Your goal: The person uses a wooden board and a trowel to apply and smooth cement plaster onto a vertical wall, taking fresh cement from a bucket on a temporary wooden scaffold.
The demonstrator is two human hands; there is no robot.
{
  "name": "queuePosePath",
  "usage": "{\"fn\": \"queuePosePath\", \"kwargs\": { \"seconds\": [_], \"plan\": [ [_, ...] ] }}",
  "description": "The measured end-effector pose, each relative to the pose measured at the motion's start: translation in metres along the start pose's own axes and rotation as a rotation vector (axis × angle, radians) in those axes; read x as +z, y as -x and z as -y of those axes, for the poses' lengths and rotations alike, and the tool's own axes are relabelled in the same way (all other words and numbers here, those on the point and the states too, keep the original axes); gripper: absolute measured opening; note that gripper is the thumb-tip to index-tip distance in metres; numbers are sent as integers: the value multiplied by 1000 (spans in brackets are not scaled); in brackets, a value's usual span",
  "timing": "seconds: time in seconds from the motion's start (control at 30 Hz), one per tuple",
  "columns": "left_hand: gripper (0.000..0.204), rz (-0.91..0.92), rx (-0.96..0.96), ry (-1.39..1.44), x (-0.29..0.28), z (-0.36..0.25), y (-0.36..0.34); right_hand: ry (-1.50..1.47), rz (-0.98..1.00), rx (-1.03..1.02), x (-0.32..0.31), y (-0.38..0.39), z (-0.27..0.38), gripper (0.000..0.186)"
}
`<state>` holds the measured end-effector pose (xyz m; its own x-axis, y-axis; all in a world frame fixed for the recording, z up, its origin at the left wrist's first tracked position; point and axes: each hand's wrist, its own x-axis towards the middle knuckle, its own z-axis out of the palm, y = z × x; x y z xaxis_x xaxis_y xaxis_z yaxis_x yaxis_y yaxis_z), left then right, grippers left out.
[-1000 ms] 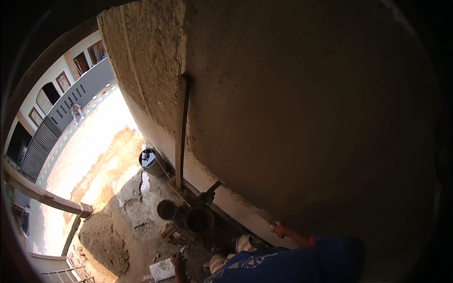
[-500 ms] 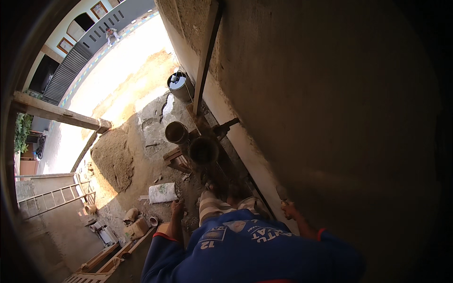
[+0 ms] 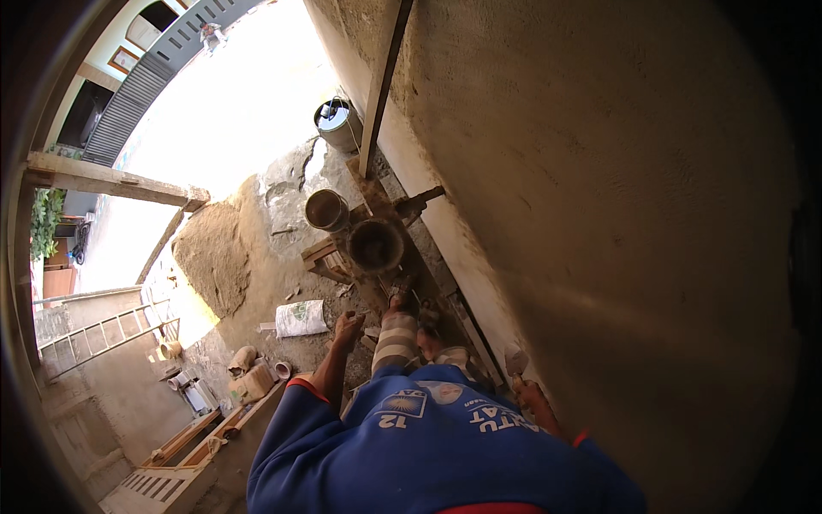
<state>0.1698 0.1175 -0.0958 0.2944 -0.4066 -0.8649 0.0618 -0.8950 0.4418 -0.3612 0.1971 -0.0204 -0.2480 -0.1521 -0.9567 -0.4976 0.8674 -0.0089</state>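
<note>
In my right hand [image 3: 531,397] is a small trowel [image 3: 515,359], its blade pointing up close to the plastered wall [image 3: 616,214]. The fingers are wrapped round its handle. My left hand [image 3: 348,329] is held out in front of my left side, above the floor, with its fingers curled closed. Anything in it is too small to make out. Ahead of my feet, a dark bucket [image 3: 375,247] stands on a plank scaffold [image 3: 401,218]. A second bucket [image 3: 326,211] stands beside it on the left.
A long timber [image 3: 385,86] leans by the wall. Farther off stands a water-filled drum [image 3: 338,124]. To the left are a sand heap [image 3: 211,257], a white sack [image 3: 301,318], a ladder [image 3: 107,337] and a wooden beam [image 3: 111,182]. A person [image 3: 211,36] sits far off by a gate.
My left hand has lifted forward and to the right, away from the sack. The trowel blade shows more clearly, still near the wall. The whole view has shifted slightly.
</note>
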Motion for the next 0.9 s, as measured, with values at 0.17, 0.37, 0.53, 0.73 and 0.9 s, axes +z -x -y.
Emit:
{"fn": "queuePosePath", "kwargs": {
  "seconds": [0.17, 0.37, 0.53, 0.73, 0.9],
  "plan": [
    [61, 2, 287, -83, 16, -101, -53, -57, -72, 13, 19, 17, 39, 38],
    [70, -58, 893, -281, 44, -377, -111, -177, -135, -13, 23, 30, 71, 41],
    [92, -236, 1153, -282, 65, -592, -138, -328, -221, 24, 40, 63, 101, 51],
    [111, -363, 1177, -281, 101, -723, -160, 7, -379, -300, 88, 62, 16, 44],
    [88, -299, 1241, -165, 109, -765, -200, -26, -264, -169, 133, 77, -24, 40]
  ]
}}
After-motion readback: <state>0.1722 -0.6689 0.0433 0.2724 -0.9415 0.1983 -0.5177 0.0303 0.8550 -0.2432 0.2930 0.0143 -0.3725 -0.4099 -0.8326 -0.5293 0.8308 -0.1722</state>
